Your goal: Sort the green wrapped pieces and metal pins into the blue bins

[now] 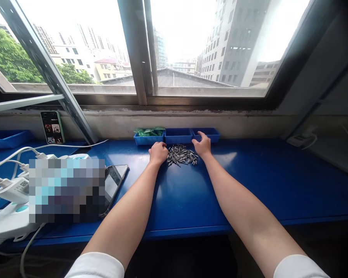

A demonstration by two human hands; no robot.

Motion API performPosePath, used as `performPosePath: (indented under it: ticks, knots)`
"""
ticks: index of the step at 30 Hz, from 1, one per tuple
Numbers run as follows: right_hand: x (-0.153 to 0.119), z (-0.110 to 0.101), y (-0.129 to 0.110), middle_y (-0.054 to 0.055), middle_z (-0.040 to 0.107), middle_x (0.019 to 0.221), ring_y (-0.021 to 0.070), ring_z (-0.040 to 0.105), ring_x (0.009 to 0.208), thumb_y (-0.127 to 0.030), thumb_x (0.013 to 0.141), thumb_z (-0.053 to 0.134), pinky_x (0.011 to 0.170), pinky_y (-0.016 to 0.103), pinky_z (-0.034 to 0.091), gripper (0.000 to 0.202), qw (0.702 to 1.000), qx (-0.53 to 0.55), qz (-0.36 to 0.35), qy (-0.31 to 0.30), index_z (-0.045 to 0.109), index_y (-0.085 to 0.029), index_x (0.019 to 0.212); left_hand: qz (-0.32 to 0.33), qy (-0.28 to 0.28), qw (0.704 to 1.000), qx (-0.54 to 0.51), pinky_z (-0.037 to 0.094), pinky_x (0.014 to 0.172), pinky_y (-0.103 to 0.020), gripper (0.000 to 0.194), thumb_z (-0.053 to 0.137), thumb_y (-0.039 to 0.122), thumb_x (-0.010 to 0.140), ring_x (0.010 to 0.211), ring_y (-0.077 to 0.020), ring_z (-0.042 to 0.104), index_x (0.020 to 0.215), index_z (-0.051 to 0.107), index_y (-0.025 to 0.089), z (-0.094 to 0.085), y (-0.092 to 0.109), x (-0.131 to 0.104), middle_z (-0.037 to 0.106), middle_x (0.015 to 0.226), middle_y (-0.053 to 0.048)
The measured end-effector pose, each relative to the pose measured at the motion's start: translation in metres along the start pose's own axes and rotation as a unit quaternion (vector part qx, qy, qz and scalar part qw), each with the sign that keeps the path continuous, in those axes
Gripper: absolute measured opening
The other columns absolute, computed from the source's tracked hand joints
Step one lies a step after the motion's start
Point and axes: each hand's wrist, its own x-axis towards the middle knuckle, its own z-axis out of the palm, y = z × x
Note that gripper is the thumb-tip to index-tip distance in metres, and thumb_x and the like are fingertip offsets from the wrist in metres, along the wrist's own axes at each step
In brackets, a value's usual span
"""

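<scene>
A pile of several small metal pins (181, 155) lies on the blue table (249, 181) in front of three blue bins. My left hand (158, 152) rests at the pile's left edge with fingers curled; whether it holds a pin is hidden. At the pile's right edge, my right hand (202, 144) has its fingers apart, reaching toward the right bin (213, 133). The middle bin (178, 136) looks empty. The left bin (149, 136) holds green packets.
A phone (115, 181) lies face up at the left beside a power strip (11, 216) with white cables and chargers. Another phone (52, 127) leans against the wall under the window. A blue tray (7, 138) sits far left.
</scene>
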Motion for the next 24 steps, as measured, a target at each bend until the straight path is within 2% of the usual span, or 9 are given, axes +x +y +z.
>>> performPosePath:
  ticks: [2, 4, 8, 13, 17, 21, 24]
  knots:
    - [-0.001, 0.000, 0.001, 0.007, 0.066, 0.107, 0.0229, 0.054, 0.105, -0.028, 0.073, 0.049, 0.091, 0.034, 0.042, 0.037, 1.000, 0.002, -0.011, 0.001, 0.065, -0.016, 0.104, -0.011, -0.008, 1.000, 0.002, 0.041, 0.088, -0.035, 0.031, 0.042, 0.023, 0.082, 0.105, -0.0248, 0.058, 0.099, 0.069, 0.021, -0.001, -0.002, 0.001, 0.066, 0.111, -0.008]
    - [-0.002, 0.001, 0.001, 0.005, 0.069, 0.092, 0.0199, 0.060, 0.091, -0.027, 0.074, 0.049, 0.083, 0.030, 0.046, 0.026, 1.000, -0.005, 0.001, -0.028, 0.069, -0.018, 0.087, -0.026, -0.021, 0.999, 0.001, 0.042, 0.085, -0.032, 0.030, 0.046, 0.029, 0.082, 0.102, -0.0240, 0.060, 0.098, 0.070, 0.022, -0.001, -0.004, 0.002, 0.069, 0.106, -0.007]
    - [-0.006, 0.005, 0.003, 0.006, 0.070, 0.084, 0.0192, 0.062, 0.084, -0.027, 0.072, 0.052, 0.072, 0.026, 0.046, 0.019, 0.994, -0.050, 0.052, -0.078, 0.069, -0.020, 0.078, -0.058, -0.050, 0.997, 0.005, 0.043, 0.081, -0.032, 0.030, 0.054, 0.045, 0.078, 0.098, -0.0248, 0.061, 0.091, 0.072, 0.025, -0.001, -0.002, 0.004, 0.071, 0.098, -0.005]
    - [-0.010, 0.009, 0.005, 0.007, 0.070, 0.087, 0.0222, 0.061, 0.091, -0.029, 0.070, 0.055, 0.075, 0.029, 0.046, 0.019, 0.988, -0.097, 0.053, -0.106, 0.071, -0.021, 0.078, -0.087, -0.074, 0.993, 0.018, 0.041, 0.086, -0.038, 0.023, 0.059, 0.040, 0.073, 0.099, -0.0282, 0.061, 0.087, 0.073, 0.029, 0.002, 0.002, 0.008, 0.072, 0.097, -0.005]
    - [-0.011, 0.010, 0.005, 0.007, 0.070, 0.087, 0.0228, 0.061, 0.091, -0.028, 0.071, 0.055, 0.079, 0.031, 0.046, 0.018, 0.989, -0.101, 0.032, -0.108, 0.071, -0.021, 0.078, -0.080, -0.085, 0.993, 0.030, 0.036, 0.089, -0.044, 0.023, 0.055, 0.039, 0.076, 0.103, -0.0313, 0.059, 0.085, 0.072, 0.028, 0.007, 0.002, 0.011, 0.070, 0.100, -0.007]
    - [-0.010, 0.011, 0.003, 0.007, 0.070, 0.091, 0.0210, 0.060, 0.093, -0.026, 0.075, 0.054, 0.082, 0.031, 0.046, 0.020, 0.994, -0.056, -0.038, -0.086, 0.070, -0.020, 0.084, -0.042, -0.062, 0.997, -0.003, 0.035, 0.090, -0.044, 0.022, 0.051, 0.037, 0.081, 0.103, -0.0282, 0.059, 0.088, 0.068, 0.025, 0.007, 0.004, 0.008, 0.069, 0.104, -0.006]
    - [-0.013, 0.014, -0.002, 0.004, 0.070, 0.092, 0.0185, 0.061, 0.089, -0.028, 0.078, 0.055, 0.084, 0.030, 0.046, 0.026, 0.986, 0.003, -0.121, -0.112, 0.069, -0.019, 0.099, 0.015, -0.021, 0.999, -0.043, 0.035, 0.090, -0.041, 0.018, 0.051, 0.033, 0.083, 0.095, -0.0227, 0.061, 0.090, 0.065, 0.024, 0.004, 0.011, 0.000, 0.071, 0.095, -0.003]
